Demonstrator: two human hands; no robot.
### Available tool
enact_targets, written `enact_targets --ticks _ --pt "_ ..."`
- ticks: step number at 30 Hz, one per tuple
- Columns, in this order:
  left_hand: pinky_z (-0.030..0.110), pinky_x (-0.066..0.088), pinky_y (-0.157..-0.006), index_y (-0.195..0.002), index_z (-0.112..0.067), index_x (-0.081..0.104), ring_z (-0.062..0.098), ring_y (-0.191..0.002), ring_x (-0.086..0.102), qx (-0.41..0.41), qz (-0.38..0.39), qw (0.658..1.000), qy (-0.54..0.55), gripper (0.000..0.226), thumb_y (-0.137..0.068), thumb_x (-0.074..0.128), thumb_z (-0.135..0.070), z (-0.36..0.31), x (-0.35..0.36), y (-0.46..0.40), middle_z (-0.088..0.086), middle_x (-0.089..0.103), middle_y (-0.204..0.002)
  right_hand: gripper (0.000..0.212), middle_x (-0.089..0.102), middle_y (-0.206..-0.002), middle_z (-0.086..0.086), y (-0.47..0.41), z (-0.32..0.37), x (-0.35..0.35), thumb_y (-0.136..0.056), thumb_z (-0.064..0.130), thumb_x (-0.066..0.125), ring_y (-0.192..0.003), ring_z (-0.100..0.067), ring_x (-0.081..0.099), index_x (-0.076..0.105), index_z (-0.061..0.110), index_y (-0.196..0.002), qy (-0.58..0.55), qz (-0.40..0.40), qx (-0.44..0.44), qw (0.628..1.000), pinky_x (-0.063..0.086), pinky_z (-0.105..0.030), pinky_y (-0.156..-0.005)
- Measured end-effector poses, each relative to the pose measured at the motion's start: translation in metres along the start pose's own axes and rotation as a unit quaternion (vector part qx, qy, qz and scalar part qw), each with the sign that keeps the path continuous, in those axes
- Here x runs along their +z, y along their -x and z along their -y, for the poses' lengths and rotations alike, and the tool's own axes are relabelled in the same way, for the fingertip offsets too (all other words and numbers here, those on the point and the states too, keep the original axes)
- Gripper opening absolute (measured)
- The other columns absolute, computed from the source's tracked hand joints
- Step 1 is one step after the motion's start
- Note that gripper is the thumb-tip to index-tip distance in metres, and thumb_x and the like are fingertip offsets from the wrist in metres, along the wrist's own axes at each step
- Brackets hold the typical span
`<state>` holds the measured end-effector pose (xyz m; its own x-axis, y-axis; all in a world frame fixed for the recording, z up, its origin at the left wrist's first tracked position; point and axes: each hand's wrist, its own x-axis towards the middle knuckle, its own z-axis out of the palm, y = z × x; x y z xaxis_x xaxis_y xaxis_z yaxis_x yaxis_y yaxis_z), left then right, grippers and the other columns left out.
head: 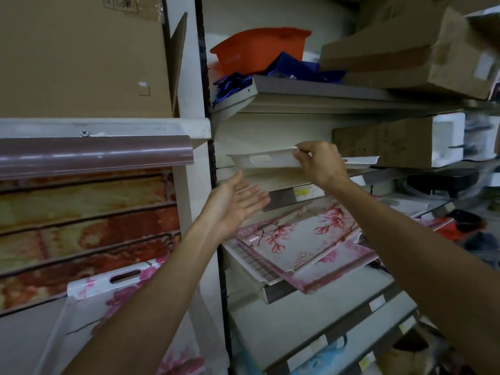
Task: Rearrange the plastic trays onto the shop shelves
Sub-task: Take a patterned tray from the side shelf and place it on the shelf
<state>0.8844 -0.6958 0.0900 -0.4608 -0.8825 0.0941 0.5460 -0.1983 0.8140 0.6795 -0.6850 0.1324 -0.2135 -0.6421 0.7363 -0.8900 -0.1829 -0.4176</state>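
A white plastic tray (266, 161) with a slot handle is held level over the middle shelf (286, 182). My right hand (318, 162) pinches its near rim from above. Just below and left of the tray, my left hand (238, 203) is palm-up with its fingers spread, holding nothing. One shelf lower, several pink flower-printed trays (300, 239) lie stacked askew and stick out past the shelf's front edge. Another flowered tray (108, 290) with a slot handle leans at the lower left, partly hidden by my left forearm.
Cardboard boxes (81, 58) fill the upper left and upper right. An orange bin (259, 47) and blue bags (292, 69) sit on the top shelf. A brown box with white foam (392, 142) stands right of the white tray. Marbled red panels (86, 220) line the left wall.
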Motion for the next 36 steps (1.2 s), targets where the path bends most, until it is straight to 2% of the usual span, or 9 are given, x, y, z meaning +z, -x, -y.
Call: enact_targets --ticks 4,8,13,17,20,27,30,33,36 --pt "0.06 0.043 -0.102 -0.148 0.004 0.014 0.051 -0.124 0.05 -0.07 0.023 0.99 0.117 0.083 -0.093 0.06 -0.036 -0.004 0.046 -0.032 0.037 0.034 -0.144 0.027 0.068 -0.1 -0.005 -0.007 -0.021 -0.026 -0.099 0.03 0.05 -0.099 -0.025 0.063 0.069 0.019 -0.115 -0.023 -0.006 0.018 1.0 0.05 -0.037 -0.087" --pt "0.068 0.039 -0.098 -0.151 -0.009 0.007 0.057 -0.129 0.039 -0.072 0.001 0.988 0.136 0.094 -0.087 0.065 -0.047 0.001 0.088 -0.066 0.036 0.019 -0.151 0.028 0.068 -0.1 -0.006 -0.005 -0.04 -0.045 -0.099 0.028 0.051 -0.095 -0.023 0.061 0.069 0.018 -0.118 -0.024 -0.024 0.006 0.999 0.043 -0.029 -0.08" --pt "0.071 0.045 -0.08 -0.145 -0.014 0.029 0.053 -0.123 0.046 -0.024 -0.032 0.997 0.073 0.074 -0.088 0.065 -0.044 0.018 0.123 -0.102 0.028 0.035 -0.138 0.02 0.053 -0.072 0.006 0.003 -0.055 -0.056 -0.099 0.023 0.051 -0.065 -0.008 0.047 0.07 0.018 -0.093 -0.01 -0.023 -0.041 0.999 0.032 -0.024 -0.062" --pt "0.07 0.052 -0.066 -0.131 -0.008 0.043 0.048 -0.11 0.055 0.012 -0.073 0.997 0.012 0.051 -0.083 0.06 -0.016 0.032 0.131 -0.116 0.026 0.046 -0.131 0.024 0.06 -0.088 0.001 0.011 -0.063 -0.063 -0.099 0.023 0.052 -0.083 -0.014 0.053 0.073 0.015 -0.108 -0.04 -0.01 -0.044 0.998 0.034 -0.018 -0.061" --pt "0.069 0.052 -0.067 -0.129 -0.005 0.043 0.048 -0.109 0.055 0.028 -0.08 0.996 0.023 0.049 -0.081 0.052 -0.01 0.04 0.133 -0.106 0.027 0.046 -0.128 0.024 0.067 -0.103 0.005 0.016 -0.075 -0.072 -0.095 0.028 0.06 -0.093 -0.012 0.06 0.072 0.018 -0.113 -0.124 0.037 -0.012 0.991 0.048 -0.021 -0.081" --pt "0.066 0.049 -0.076 -0.111 0.003 0.043 0.044 -0.097 0.06 0.041 -0.024 0.994 0.093 0.025 -0.087 0.042 -0.005 0.058 0.124 -0.057 0.026 0.059 -0.107 0.032 0.065 -0.111 -0.014 0.032 -0.122 -0.093 -0.095 0.037 0.059 -0.097 -0.026 0.065 0.064 0.006 -0.1 -0.42 0.012 0.24 0.875 0.06 -0.041 -0.082" --pt "0.061 0.054 -0.076 -0.107 0.002 0.051 0.041 -0.099 0.064 0.052 -0.003 0.996 0.074 0.023 -0.087 0.041 -0.004 0.072 0.114 -0.036 0.023 0.07 -0.095 0.044 0.063 -0.115 -0.016 0.038 -0.142 -0.094 -0.097 0.044 0.052 -0.103 -0.032 0.063 0.06 0.006 -0.117 -0.485 0.005 0.332 0.809 0.056 -0.054 -0.087" --pt "0.062 0.052 -0.088 -0.129 -0.003 0.048 0.041 -0.114 0.062 0.053 0.022 0.995 0.083 0.044 -0.085 0.046 -0.004 0.09 0.097 -0.019 0.021 0.065 -0.123 0.05 0.068 -0.116 -0.015 0.044 -0.153 -0.094 -0.099 0.05 0.04 -0.107 -0.034 0.065 0.056 0.012 -0.126 -0.542 0.02 0.353 0.763 0.056 -0.054 -0.08" --pt "0.056 0.053 -0.089 -0.129 -0.013 0.051 0.034 -0.112 0.065 0.059 0.042 0.995 0.072 0.044 -0.087 0.042 -0.003 0.108 0.087 0.003 0.013 0.068 -0.124 0.038 0.067 -0.108 -0.013 0.048 -0.152 -0.095 -0.102 0.046 0.035 -0.097 -0.032 0.066 0.058 0.017 -0.11 -0.587 -0.02 0.367 0.722 0.055 -0.051 -0.076"
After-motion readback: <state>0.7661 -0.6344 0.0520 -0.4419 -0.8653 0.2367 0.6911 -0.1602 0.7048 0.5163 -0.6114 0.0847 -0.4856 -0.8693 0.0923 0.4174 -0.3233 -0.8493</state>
